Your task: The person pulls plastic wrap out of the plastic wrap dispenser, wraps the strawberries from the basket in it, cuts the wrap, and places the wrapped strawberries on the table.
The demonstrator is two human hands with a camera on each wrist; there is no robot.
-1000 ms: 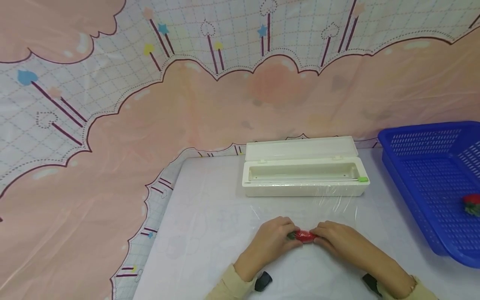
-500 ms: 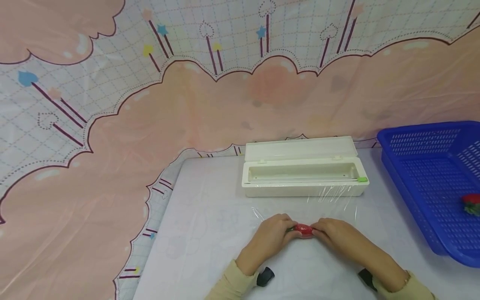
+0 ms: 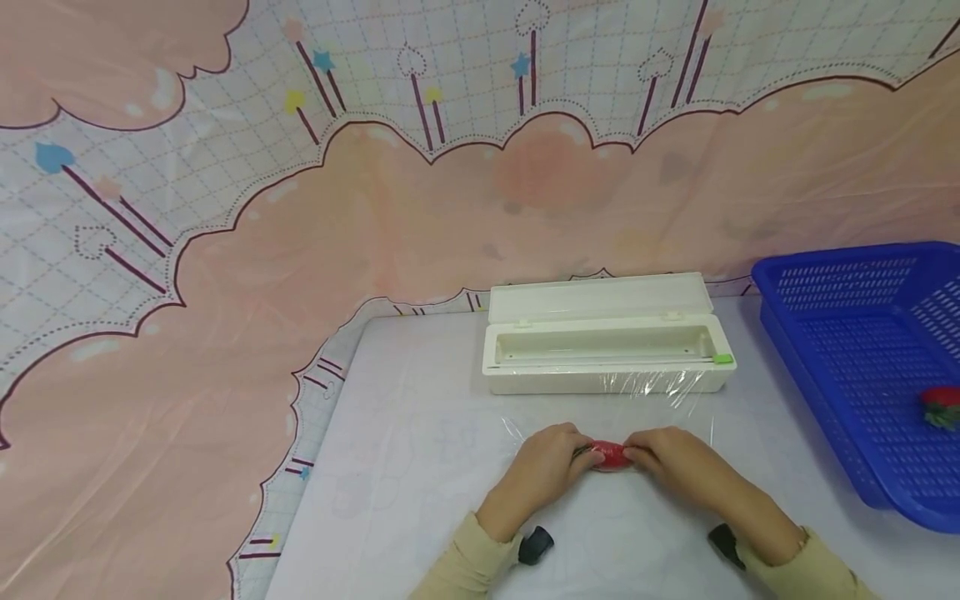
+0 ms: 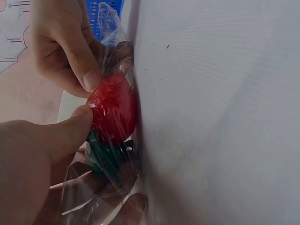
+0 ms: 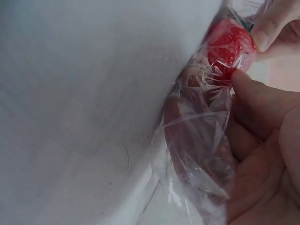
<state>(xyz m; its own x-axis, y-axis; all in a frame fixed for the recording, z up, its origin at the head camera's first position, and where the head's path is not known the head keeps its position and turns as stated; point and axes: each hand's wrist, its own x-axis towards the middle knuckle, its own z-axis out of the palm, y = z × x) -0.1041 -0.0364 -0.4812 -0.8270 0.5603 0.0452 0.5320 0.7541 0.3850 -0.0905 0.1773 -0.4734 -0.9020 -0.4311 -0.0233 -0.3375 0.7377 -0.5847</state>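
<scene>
A red strawberry (image 3: 611, 455) with green leaves lies on the white tabletop, wrapped in clear cling film (image 5: 201, 140). My left hand (image 3: 546, 458) grips it at the leafy end, thumb on the near side, as the left wrist view shows. At the pointed end, my right hand (image 3: 678, 460) pinches the strawberry's tip through the gathered film. Loose film trails over the right fingers in the right wrist view. Some fingertips of both hands are partly hidden behind the fruit and film.
Behind the hands stands a white cling-film dispenser (image 3: 607, 382), lid up, with a green slider (image 3: 722, 359) at its right end. Film stretches from its front towards the hands. To the right is a blue plastic basket (image 3: 825, 400) holding another strawberry (image 3: 941, 407).
Both hands and the wrapped strawberry have shifted slightly away from the body, towards the dispenser, with the strawberry turning in the fingers. The film near the dispenser has creased more.
</scene>
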